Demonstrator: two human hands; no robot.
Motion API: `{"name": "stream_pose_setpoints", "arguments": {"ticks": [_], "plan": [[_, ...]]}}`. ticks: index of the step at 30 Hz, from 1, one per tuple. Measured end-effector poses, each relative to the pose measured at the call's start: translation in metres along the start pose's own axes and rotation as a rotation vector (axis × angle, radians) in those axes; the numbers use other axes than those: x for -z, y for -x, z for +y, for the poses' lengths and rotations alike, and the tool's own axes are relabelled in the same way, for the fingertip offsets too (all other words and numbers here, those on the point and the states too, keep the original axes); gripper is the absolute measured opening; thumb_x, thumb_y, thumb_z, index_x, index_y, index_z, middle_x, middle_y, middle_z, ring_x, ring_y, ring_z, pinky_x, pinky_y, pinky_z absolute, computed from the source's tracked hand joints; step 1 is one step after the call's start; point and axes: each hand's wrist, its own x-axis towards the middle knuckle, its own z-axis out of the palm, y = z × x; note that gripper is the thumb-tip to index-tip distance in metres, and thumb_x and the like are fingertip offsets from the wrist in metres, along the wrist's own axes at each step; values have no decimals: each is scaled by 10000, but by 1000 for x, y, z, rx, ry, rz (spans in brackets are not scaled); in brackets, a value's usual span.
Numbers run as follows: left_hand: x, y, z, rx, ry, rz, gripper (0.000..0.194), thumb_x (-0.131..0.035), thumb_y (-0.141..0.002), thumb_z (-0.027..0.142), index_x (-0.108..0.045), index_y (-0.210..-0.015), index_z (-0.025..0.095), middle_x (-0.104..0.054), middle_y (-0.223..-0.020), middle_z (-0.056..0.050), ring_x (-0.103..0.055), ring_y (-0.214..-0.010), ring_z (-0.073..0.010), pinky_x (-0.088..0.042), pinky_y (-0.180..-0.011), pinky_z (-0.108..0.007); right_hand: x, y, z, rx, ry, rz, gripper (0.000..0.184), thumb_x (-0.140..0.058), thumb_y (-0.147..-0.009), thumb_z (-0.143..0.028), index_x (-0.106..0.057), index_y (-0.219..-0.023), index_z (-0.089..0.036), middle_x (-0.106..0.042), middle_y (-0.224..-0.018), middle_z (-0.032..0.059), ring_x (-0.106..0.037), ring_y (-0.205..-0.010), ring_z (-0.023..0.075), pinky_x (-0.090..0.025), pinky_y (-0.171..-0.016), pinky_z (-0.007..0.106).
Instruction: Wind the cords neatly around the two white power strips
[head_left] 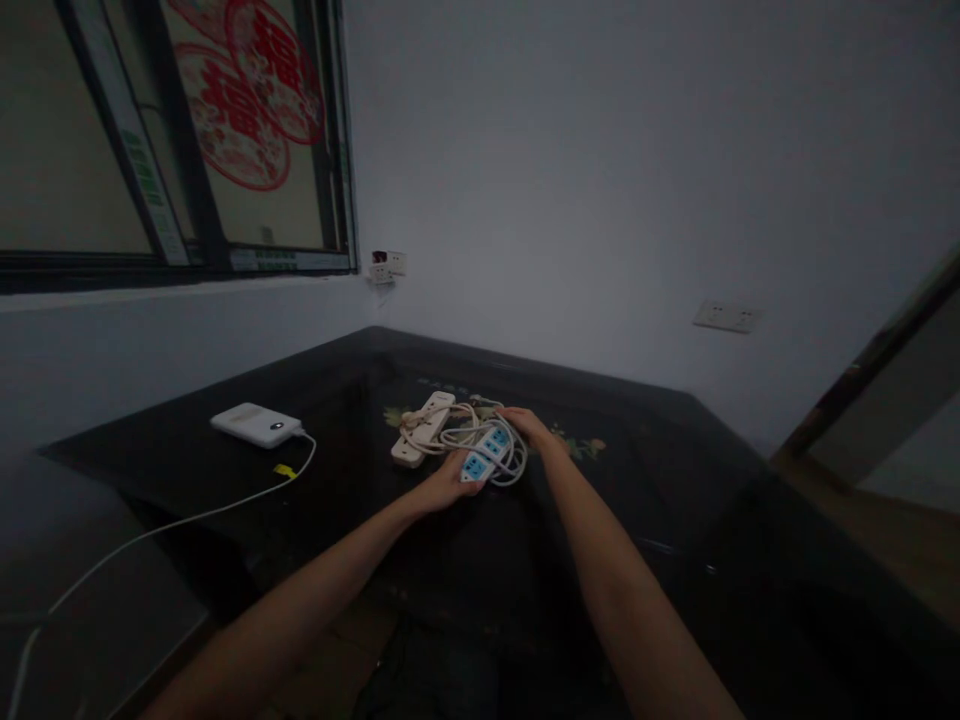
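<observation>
A white power strip with blue socket faces [486, 455] lies tilted on the dark table, near its middle. My left hand [448, 482] grips its near end, the thumb along the near edge. Loops of its white cord [512, 468] curl around the strip's right side. My right hand [529, 425] is at the far right of these loops, its fingers bent onto the cord; the fingertips are partly hidden. Beside the left hand lies a second, cream power strip [409, 452] with its own cord bundled over it.
A white box-shaped device [256, 425] sits on the table's left, its white cable [217, 511] running off the near left edge with a yellow tag [285, 471]. The dark table [315, 530] meets the walls behind. Wall sockets [726, 316] are above it.
</observation>
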Motion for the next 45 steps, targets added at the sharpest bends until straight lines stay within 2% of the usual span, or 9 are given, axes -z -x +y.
{"name": "stream_pose_setpoints", "arguments": {"ticks": [5, 12, 20, 26, 32, 36, 40, 42, 45], "plan": [[-3, 3, 1, 21, -53, 64, 643, -658, -728, 353, -464, -1306, 148, -473, -1326, -150, -416, -1231, -316, -309, -1050, -464, -3, 0, -4, -33, 35, -37, 185, -742, -659, -274, -689, -757, -126, -698, -670, 71, -612, -545, 162, -507, -558, 286], [-14, 5, 5, 42, -179, 215, 594, -644, -751, 345, -480, -1286, 146, -500, -1296, -155, -430, -1228, -303, -300, -1062, -450, -21, 9, 10, 81, 76, 169, 415, -676, -709, -378, -583, -1059, -174, -694, -944, 68, -651, -794, 181, -513, -714, 296], [-14, 5, 7, 111, -299, 268, 548, -629, -771, 448, -525, -1224, 157, -548, -1237, -145, -486, -1176, -304, -358, -1014, -423, -1, 26, 7, 196, 194, 296, 271, -567, -782, -434, -649, -832, -181, -690, -991, 103, -569, -1067, 244, -367, -976, 362], [-6, 10, 22, 85, -341, 248, 573, -645, -749, 478, -554, -1207, 145, -590, -1211, -143, -535, -1128, -296, -384, -982, -386, 9, 74, 22, 217, 139, 297, 370, -562, -776, -514, -661, -958, -207, -660, -1122, 93, -561, -1099, 241, -419, -939, 354], [9, 30, 54, 222, -607, 177, 320, -503, -855, 413, -653, -1027, 189, -686, -950, -91, -628, -843, -248, -436, -748, -324, 38, 148, 29, 143, 52, 271, 434, -634, -717, -531, -647, -1041, -243, -643, -1121, 84, -607, -999, 254, -529, -701, 346], [4, 24, 88, 65, -721, 300, 241, -472, -864, 311, -641, -988, 193, -662, -937, -88, -583, -897, -246, -390, -823, -350, 48, 183, 20, 127, -73, 307, 384, -661, -708, -503, -655, -991, -243, -647, -1049, 80, -604, -991, 245, -541, -700, 335], [-36, -8, 110, -21, -266, 246, 233, -466, -850, 352, -606, -756, 192, -616, -780, -52, -550, -757, -192, -405, -723, -308, 30, 191, 3, 181, -261, 332, 374, -611, -755, -518, -639, -1000, -239, -662, -1028, 88, -618, -990, 234, -541, -741, 339], [-70, -25, 109, 105, 192, 73, 321, -481, -820, 429, -533, -618, 185, -532, -613, -14, -506, -599, -145, -391, -574, -257, 17, 188, -3, 202, -334, 360, 424, -548, -785, -558, -620, -1056, -239, -676, -1027, 90, -649, -911, 224, -540, -675, 318], [-122, -43, 94, 320, 643, 94, 375, -544, -745, 509, -438, -585, 187, -414, -507, 50, -373, -421, -75, -281, -426, -200, 2, 183, -6, 192, -317, 386, 507, -496, -783, -621, -636, -1046, -211, -712, -958, 96, -665, -707, 215, -484, -509, 287]]}}
